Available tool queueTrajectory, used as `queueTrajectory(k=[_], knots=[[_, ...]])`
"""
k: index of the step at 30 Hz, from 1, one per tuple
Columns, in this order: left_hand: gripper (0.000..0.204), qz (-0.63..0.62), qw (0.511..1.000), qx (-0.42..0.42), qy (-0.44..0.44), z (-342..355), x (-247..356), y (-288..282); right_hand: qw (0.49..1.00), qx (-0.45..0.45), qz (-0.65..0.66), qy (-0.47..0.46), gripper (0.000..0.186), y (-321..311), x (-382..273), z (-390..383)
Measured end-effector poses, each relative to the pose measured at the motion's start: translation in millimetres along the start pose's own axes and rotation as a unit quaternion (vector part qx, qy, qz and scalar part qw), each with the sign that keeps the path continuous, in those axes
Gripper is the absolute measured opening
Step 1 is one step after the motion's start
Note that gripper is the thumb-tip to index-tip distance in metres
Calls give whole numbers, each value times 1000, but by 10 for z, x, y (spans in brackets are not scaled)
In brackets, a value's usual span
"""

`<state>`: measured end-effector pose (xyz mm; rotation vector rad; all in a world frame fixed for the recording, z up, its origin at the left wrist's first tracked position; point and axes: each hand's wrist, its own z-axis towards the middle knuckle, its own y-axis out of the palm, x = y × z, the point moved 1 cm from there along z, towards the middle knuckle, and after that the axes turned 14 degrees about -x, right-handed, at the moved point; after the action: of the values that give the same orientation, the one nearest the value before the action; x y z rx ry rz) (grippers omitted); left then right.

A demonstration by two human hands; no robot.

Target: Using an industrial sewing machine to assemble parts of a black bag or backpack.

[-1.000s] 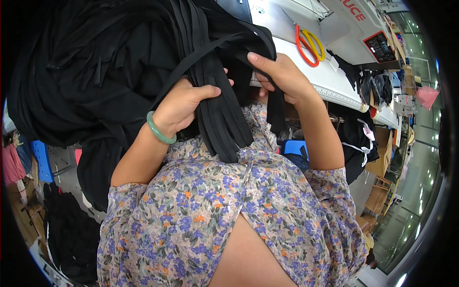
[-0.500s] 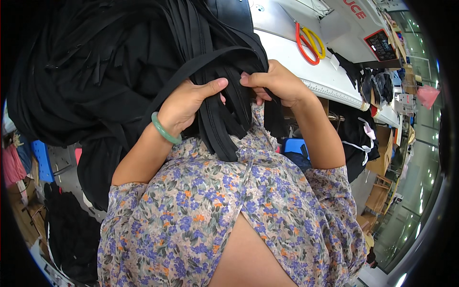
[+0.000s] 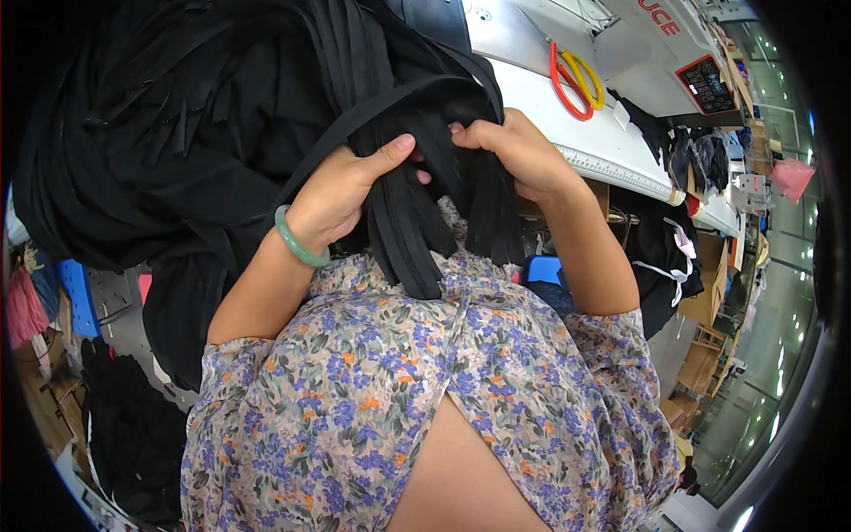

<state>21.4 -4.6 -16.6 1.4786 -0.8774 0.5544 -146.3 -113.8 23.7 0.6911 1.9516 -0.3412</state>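
Note:
Black zipper strips (image 3: 401, 232) hang through my left hand (image 3: 341, 191), its thumb laid over them and its fingers mostly hidden behind. A green bangle circles that wrist. To the right, my right hand (image 3: 525, 158) pinches another black zipper strip (image 3: 493, 217) between thumb and fingers, and this one hangs down beneath the hand. A gap has formed between the two bunches. One black band (image 3: 381, 105) arches across above both hands. The strips run up into a large heap of black fabric (image 3: 230, 97) on the left.
A white sewing machine (image 3: 656, 53) stands at upper right. Red-and-yellow-handled scissors (image 3: 572, 84) lie on its white table, whose front edge carries a ruler strip (image 3: 612, 173). Below the table hangs black cloth with white ties (image 3: 665, 266). More black cloth (image 3: 133, 434) lies at lower left.
The strip in my right hand has separated from those in my left and swung to the right. My left hand has shifted slightly left and up.

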Motion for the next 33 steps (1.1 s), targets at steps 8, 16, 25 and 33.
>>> queueTrajectory(k=[8, 16, 25, 33], knots=[[35, -16, 996, -56, -72, -172, 46, -73, 999, 9, -38, 30, 39, -47, -37, 4], [38, 118, 992, 44, 13, -69, -108, -19, 996, -56, -68, 14, 33, 46, -87, -23], [45, 112, 992, 53, 21, -75, -108, 18, 996, -80, -39, 27, 23, 155, -27, 39], [42, -60, 998, 1, -29, -157, 4, -78, 996, -73, 41, 23, 23, 29, -36, 60]])
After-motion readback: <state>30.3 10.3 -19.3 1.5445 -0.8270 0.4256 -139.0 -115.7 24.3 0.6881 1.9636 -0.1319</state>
